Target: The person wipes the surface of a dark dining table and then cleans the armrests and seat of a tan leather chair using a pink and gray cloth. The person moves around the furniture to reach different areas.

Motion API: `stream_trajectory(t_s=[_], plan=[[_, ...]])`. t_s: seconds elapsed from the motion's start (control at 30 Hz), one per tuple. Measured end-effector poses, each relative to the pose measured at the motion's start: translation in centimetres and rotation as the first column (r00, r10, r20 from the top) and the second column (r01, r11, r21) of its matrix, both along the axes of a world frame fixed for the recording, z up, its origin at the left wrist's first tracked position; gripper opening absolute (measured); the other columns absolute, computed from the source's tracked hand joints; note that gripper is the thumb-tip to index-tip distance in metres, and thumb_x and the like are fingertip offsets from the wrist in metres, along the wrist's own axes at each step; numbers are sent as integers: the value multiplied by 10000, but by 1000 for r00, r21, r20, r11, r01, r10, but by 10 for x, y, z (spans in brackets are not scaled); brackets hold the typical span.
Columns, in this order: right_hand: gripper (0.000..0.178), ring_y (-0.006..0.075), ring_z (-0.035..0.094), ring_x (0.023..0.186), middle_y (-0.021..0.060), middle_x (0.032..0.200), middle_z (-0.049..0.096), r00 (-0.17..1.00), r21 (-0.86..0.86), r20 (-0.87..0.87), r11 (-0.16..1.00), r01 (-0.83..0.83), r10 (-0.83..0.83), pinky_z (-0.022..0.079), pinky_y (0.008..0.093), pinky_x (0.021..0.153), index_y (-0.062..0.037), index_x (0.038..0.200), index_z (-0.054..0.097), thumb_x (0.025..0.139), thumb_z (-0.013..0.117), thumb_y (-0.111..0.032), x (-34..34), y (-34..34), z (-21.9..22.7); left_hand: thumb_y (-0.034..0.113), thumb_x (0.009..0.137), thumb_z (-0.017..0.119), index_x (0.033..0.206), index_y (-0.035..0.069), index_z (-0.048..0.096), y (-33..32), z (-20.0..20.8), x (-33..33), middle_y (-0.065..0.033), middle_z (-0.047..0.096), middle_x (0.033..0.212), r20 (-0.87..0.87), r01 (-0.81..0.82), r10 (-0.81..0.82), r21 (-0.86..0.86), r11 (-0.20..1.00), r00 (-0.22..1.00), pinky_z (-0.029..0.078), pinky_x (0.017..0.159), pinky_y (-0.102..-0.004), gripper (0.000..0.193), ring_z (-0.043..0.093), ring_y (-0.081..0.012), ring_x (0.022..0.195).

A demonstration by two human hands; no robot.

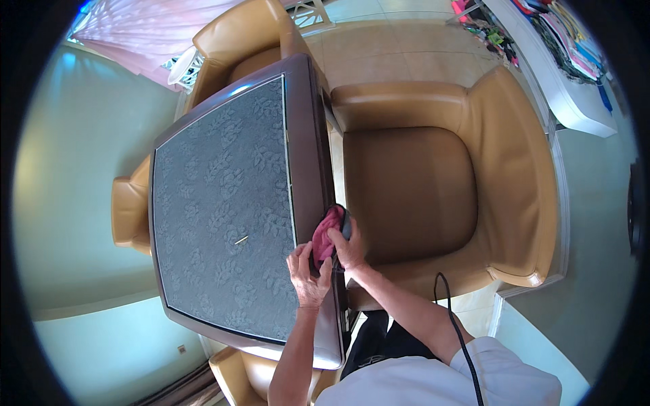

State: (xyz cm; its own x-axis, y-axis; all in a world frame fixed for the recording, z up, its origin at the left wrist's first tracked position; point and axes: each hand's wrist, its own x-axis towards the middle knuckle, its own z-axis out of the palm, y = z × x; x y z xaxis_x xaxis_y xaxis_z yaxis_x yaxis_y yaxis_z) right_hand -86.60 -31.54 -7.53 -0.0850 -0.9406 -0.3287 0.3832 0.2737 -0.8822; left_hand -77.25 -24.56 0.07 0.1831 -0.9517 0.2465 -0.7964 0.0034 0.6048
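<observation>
A small pink cloth piece with a dark edge (326,235), perhaps a pouch or a folded cloth, is at the right rim of the dark table (217,169). My right hand (348,247) grips its right side, thumb over the pink fabric. At its lower end, my left hand (309,276) has the cloth between thumb and forefinger, while the other fingers curve over the table edge. Its underside is hidden. On the patterned grey tabletop lies a thin, pale stick-like thing (241,239), left of my hands.
A tan armchair (409,193) stands close against the table's right side. More tan chairs (244,40) are around the other sides. Folded cloths (565,40) are stacked on a white shelf (575,111) at the upper right. A black cord (455,325) hangs by my right arm.
</observation>
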Motion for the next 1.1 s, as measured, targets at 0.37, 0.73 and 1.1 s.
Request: stream_trajectory(t_s=[0.37,0.73,1.1], plan=[[583,179,660,990,76,1074,697,996,5,59,998,-68,67,526,348,905,-41,1273,626,800,836,-311,2,-100,21,369,813,771,1355,20,599,-80,-16,13,-172,558,1336,316,122,-96,-64,990,944,413,1032,-496,668,540,-367,1216],[846,492,517,1199,294,1259,512,740,-125,-673,984,-126,10,443,567,1038,-125,1477,454,749,821,-352,21,-166,24,437,893,712,1412,-5,525,-89,-17,10,-239,490,1417,396,77,-78,20,997,915,417,1065,-551,706,502,-429,1293],[412,143,624,904,21,1004,680,986,-71,159,996,61,-49,510,305,861,-49,1173,666,838,759,-270,10,-235,-16,400,919,674,1364,-15,581,-95,-21,4,-261,485,1451,419,106,-105,21,994,902,431,1077,-569,616,503,-459,1324]])
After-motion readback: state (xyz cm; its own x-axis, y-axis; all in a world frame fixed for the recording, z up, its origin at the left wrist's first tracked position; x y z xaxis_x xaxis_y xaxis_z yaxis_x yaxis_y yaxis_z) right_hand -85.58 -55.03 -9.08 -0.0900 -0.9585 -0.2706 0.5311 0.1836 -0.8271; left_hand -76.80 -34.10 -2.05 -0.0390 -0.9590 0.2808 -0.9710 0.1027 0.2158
